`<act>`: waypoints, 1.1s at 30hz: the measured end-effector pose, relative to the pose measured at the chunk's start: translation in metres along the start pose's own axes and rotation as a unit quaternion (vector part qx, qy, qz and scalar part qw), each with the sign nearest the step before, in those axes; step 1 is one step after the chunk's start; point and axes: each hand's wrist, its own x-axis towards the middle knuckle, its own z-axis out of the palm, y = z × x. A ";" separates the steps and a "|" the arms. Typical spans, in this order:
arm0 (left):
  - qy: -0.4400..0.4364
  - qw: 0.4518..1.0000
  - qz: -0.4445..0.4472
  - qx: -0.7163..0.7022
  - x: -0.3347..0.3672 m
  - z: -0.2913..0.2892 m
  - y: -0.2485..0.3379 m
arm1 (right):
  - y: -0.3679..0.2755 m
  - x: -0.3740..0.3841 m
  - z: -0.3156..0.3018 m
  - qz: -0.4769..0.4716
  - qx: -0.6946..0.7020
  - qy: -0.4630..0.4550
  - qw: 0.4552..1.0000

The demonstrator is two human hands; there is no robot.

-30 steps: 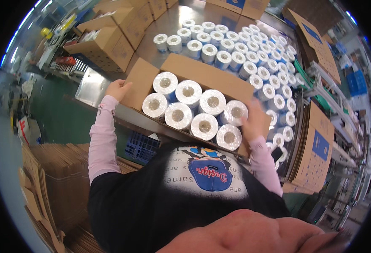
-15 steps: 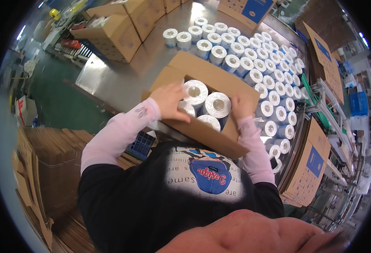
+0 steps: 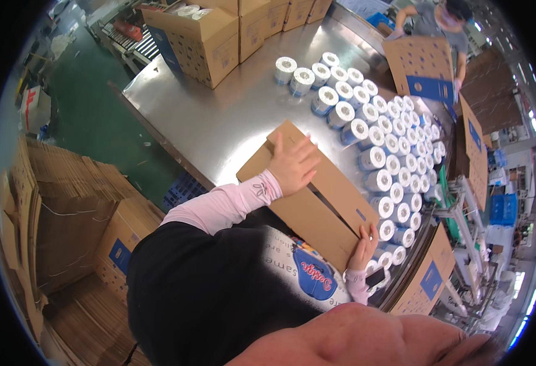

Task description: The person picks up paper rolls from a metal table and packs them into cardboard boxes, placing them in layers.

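Observation:
A brown cardboard box (image 3: 310, 222) stands at the table's near edge, against my body. Its long flaps are folded over the top, leaving a narrow dark gap between them, so whatever is inside is hidden. My left hand (image 3: 293, 168) lies spread over the flaps near the box's left end, fingers apart. At the right end, my right hand (image 3: 363, 248) rests on the corner with its fingers stretched along the flap edge. Beyond the box stand many white-topped wrapped rolls (image 3: 374, 158) with blue lower sides, packed closely together.
Filled cartons (image 3: 198, 49) line the table's (image 3: 176, 116) far left side. Flattened cardboard (image 3: 79, 226) is stacked at my left. On the right are flat printed cartons (image 3: 429, 274) and a metal conveyor frame (image 3: 466, 201). A co-worker (image 3: 432, 21) handles an upright carton (image 3: 423, 67) at the far right.
The box's flaps have come down over the rolls inside. Both hands have shifted from the open box's sides onto its top and right corner. A co-worker has come into view.

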 end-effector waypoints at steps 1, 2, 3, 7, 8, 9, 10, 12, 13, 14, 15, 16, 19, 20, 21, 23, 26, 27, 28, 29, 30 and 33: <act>-0.078 0.997 -0.006 -0.002 0.003 0.007 -0.002 | 0.009 0.000 0.004 0.059 0.079 0.019 0.995; -0.033 0.999 -0.002 -0.004 0.001 0.010 -0.003 | 0.014 0.003 0.009 0.093 0.127 0.031 0.987; -0.032 0.999 0.000 -0.015 0.000 0.011 -0.005 | 0.020 0.008 0.012 0.127 0.175 0.042 0.975; -0.036 0.999 0.013 -0.020 -0.005 -0.005 -0.025 | -0.017 0.035 0.057 0.167 0.414 -0.007 0.895; -0.039 0.999 0.016 -0.022 -0.008 -0.018 -0.026 | -0.023 0.040 0.073 0.164 0.438 -0.017 0.884; -0.043 0.999 0.011 -0.023 -0.014 -0.027 -0.028 | -0.032 0.045 0.091 0.163 0.461 -0.036 0.872; -0.071 0.997 0.010 -0.027 -0.019 -0.031 -0.032 | -0.058 0.056 0.113 0.160 0.499 -0.062 0.850; -0.086 0.996 0.004 -0.007 -0.035 -0.046 -0.035 | -0.095 0.079 0.165 0.145 0.573 -0.130 0.796; -0.093 0.996 0.000 0.004 -0.044 -0.054 -0.039 | -0.113 0.090 0.187 0.131 0.536 -0.167 0.817; -0.120 0.993 -0.016 -0.010 -0.049 -0.058 -0.045 | -0.137 0.102 0.203 0.166 0.524 -0.229 0.803; -0.097 0.994 -0.035 0.029 -0.058 -0.057 -0.061 | -0.153 0.116 0.228 0.233 0.502 -0.272 0.787; -0.071 0.995 -0.044 0.054 -0.065 -0.054 -0.081 | -0.164 0.121 0.241 0.177 0.604 -0.332 0.702; 0.025 0.955 -0.054 0.291 -0.077 -0.040 -0.192 | -0.203 0.122 0.277 0.156 0.532 -0.380 0.741; 0.020 0.971 -0.070 0.228 -0.076 -0.063 -0.219 | -0.202 0.119 0.283 0.095 0.446 -0.404 0.793; 0.014 0.982 -0.085 0.166 -0.074 -0.089 -0.244 | -0.202 0.115 0.288 0.033 0.353 -0.422 0.835; 0.015 0.973 -0.111 0.200 -0.074 -0.115 -0.308 | -0.196 0.096 0.296 0.023 0.287 -0.411 0.865; 0.062 0.921 -0.257 0.286 -0.058 -0.138 -0.341 | -0.159 0.072 0.282 0.112 0.228 -0.452 0.855; 0.103 0.893 -0.289 0.329 -0.066 -0.127 -0.364 | -0.152 0.064 0.273 0.131 0.198 -0.460 0.856; 0.058 0.892 -0.343 0.288 -0.055 -0.122 -0.339 | -0.135 0.055 0.265 0.165 0.190 -0.454 0.855; 0.015 0.883 -0.396 0.251 -0.044 -0.120 -0.311 | -0.119 0.045 0.254 0.198 0.183 -0.445 0.854; -0.026 0.873 -0.425 0.237 -0.045 -0.108 -0.304 | -0.105 0.037 0.251 0.222 0.203 -0.428 0.852; -0.310 0.862 -0.372 0.150 -0.074 0.010 -0.241 | -0.056 0.008 0.235 0.107 0.126 -0.405 0.899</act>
